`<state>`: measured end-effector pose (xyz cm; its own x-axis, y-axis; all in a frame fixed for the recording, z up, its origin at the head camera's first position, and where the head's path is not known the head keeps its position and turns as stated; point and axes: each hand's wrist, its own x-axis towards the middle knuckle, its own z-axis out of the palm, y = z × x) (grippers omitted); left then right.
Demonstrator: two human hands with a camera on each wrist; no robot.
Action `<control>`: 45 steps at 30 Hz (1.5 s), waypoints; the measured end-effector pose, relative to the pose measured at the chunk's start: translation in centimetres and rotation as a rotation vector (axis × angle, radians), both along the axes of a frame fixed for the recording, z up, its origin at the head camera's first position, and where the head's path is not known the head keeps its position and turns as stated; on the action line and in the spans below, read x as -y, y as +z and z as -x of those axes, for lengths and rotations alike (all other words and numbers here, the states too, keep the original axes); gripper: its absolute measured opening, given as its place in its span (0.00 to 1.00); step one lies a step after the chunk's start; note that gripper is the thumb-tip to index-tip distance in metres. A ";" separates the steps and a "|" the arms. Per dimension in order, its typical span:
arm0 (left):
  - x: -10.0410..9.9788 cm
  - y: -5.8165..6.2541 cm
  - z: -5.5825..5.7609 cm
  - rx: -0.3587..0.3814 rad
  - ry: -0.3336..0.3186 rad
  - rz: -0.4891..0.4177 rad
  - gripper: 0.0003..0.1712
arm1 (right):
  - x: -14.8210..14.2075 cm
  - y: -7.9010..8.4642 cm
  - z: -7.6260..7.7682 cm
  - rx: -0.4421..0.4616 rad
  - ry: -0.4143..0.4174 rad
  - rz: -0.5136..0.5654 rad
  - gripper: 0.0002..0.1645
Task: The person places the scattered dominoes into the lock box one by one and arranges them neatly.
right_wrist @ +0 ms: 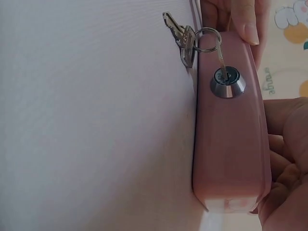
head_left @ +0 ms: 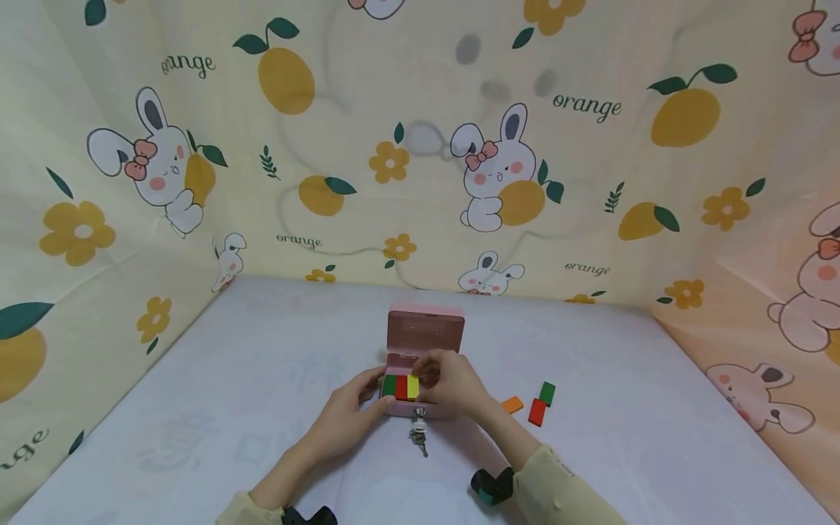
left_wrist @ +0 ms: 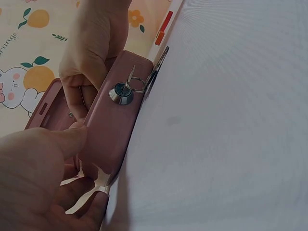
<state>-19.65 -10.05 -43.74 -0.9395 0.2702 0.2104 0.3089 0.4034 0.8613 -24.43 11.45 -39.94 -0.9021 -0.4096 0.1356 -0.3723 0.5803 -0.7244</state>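
Observation:
A small pink metal cash box [head_left: 405,410] stands on the table with its lid [head_left: 425,332] raised. Inside, green [head_left: 390,385], red [head_left: 401,387] and yellow [head_left: 413,387] rectangular blocks lie side by side. My left hand [head_left: 351,415] grips the box's left side, its thumb on the front rim. Curled over the open box, my right hand [head_left: 449,383] has its fingertips at the yellow block's edge and seems to pinch it; the wrist views hide the fingertips. A key sits in the front lock [right_wrist: 227,81], with more keys [right_wrist: 185,41] hanging from its ring.
On the table right of the box lie an orange block [head_left: 512,405], a red block [head_left: 537,413] and a green block [head_left: 547,394]. The red and green ones touch or nearly touch. A printed cloth [head_left: 426,211] with rabbits and oranges hangs behind and along both sides.

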 end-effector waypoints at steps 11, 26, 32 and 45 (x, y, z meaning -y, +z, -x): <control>-0.1 0.0 -0.1 -0.007 0.004 0.001 0.33 | -0.2 0.1 -0.2 -0.022 0.003 -0.046 0.20; -0.4 0.1 0.0 0.001 0.008 0.015 0.33 | -0.1 -0.2 -0.2 -0.047 -0.011 -0.090 0.19; -0.4 0.1 0.1 0.001 0.009 0.016 0.33 | -0.2 -0.3 -0.1 -0.057 -0.007 -0.090 0.20; -0.3 0.3 -0.3 0.002 0.006 -0.001 0.34 | -0.1 -0.1 -0.3 -0.049 0.004 -0.097 0.20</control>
<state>-19.38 -9.79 -43.48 -0.9415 0.2643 0.2093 0.3052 0.4042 0.8623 -24.15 11.50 -40.01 -0.8936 -0.4267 0.1391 -0.4085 0.6449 -0.6459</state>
